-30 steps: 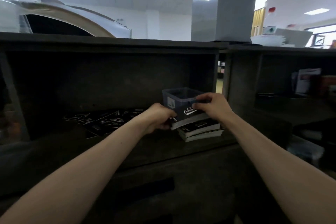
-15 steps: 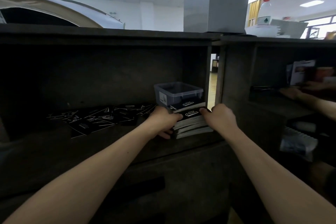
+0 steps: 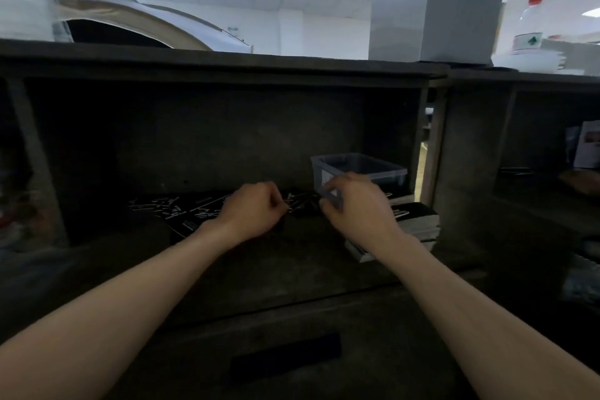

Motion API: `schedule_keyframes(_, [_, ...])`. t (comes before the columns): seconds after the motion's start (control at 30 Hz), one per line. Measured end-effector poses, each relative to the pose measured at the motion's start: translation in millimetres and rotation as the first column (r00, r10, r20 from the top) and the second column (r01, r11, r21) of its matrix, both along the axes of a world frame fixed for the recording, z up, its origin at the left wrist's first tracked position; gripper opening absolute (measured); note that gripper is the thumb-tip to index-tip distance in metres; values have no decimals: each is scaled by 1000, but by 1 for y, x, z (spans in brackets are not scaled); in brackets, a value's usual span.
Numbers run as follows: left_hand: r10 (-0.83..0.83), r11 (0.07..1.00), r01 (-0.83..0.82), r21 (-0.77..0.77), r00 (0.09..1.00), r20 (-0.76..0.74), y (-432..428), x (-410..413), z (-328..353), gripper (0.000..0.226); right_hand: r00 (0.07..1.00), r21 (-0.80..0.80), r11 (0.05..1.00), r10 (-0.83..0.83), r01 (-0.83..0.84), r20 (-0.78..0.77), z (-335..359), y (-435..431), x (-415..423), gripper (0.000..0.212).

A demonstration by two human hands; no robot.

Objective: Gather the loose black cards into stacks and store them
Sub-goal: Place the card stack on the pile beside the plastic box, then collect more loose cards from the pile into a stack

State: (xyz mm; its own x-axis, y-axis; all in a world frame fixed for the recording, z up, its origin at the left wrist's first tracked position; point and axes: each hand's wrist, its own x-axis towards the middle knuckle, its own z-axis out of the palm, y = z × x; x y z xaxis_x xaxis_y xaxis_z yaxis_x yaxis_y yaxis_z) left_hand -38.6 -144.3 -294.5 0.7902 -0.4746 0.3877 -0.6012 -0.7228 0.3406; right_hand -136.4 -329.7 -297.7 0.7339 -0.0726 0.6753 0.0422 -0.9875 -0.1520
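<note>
Loose black cards (image 3: 181, 213) with white print lie scattered on the dark shelf floor, left of centre. A few more loose cards (image 3: 303, 204) lie between my hands. My left hand (image 3: 256, 209) hovers over the scatter with its fingers curled down; its fingertips are hidden, at the edge of those cards. My right hand (image 3: 354, 204) is just right of them, fingers loosely curved and thumb apart, holding nothing. Behind my right wrist, stacks of black cards (image 3: 417, 221) rest piled against the shelf's right wall.
A clear plastic bin (image 3: 363, 167) stands at the back right of the shelf, behind the stacks. The cubby has an upright divider (image 3: 435, 153) on the right and a drawer front with a slot handle (image 3: 285, 357) below. A plastic bottle (image 3: 527, 32) stands on top.
Both hands have let go of the card stack at the right and moved left to the loose cards in the middle. The stack now rests piled beside the divider.
</note>
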Motion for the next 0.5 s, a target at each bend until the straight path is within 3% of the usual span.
schedule_keyframes(0.1, [126,984,-136,114,988,91,60,44,-6,19,971,68,989,142,-131,-194,0,41,49,32])
schedule_keyframes(0.17, [202,963,-216,162,975,97,99,72,-10,35,946,142,977,191,-158,-263,-1,62,89,37])
schedule_keyframes(0.27, [268,921,-219,323,957,-115,148,103,-18,96,892,226,962,231,-151,-388,-5,86,150,53])
schedule_keyframes(0.33, [271,908,-135,395,911,-310,167,113,-22,122,841,295,939,299,-175,-451,-8,99,182,69])
schedule_keyframes(0.4, [266,912,-96,400,879,-396,174,122,-25,132,807,298,937,317,-184,-498,-14,109,208,80])
schedule_keyframes(0.5, [234,921,-64,383,879,-415,170,137,-30,131,783,144,973,230,-180,-578,-31,116,235,76])
